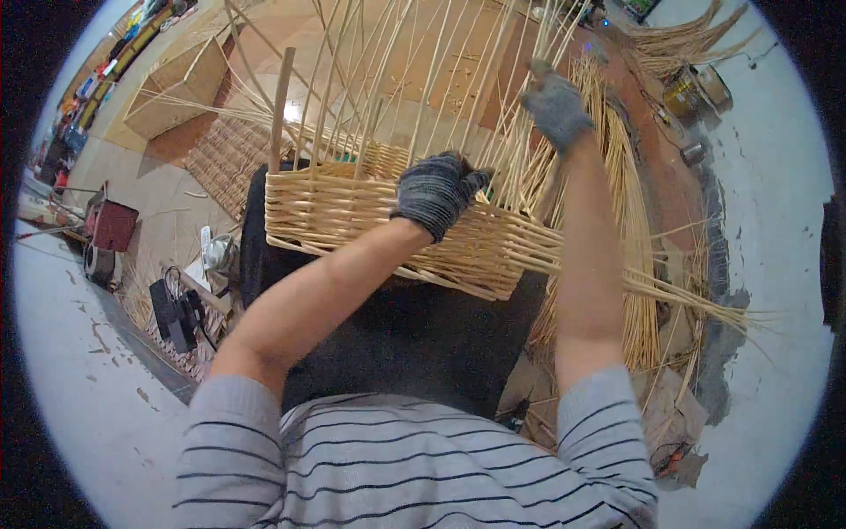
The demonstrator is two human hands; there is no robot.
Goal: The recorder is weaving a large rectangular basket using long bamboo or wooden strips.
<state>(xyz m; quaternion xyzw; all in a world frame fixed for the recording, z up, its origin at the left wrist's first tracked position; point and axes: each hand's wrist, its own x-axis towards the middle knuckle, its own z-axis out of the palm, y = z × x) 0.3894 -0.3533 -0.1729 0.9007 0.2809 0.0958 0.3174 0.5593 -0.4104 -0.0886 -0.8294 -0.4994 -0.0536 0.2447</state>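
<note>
A partly woven wicker basket rests across a dark cloth over my lap, its pale upright rods fanning away from me. In a grey knitted glove, my left hand is closed over the upper edge of the near wall, fingers around the weave. My right hand, gloved alike, is raised higher at the right, beyond the wall. Its fingers are bent closed around thin wicker rods; how many is unclear. A thicker wooden stake stands at the basket's left corner.
A long bundle of loose rods lies to the right, with another bundle farther back. Loose rod ends stick out from the basket's right corner. At left are a woven panel, a wicker piece and a black device.
</note>
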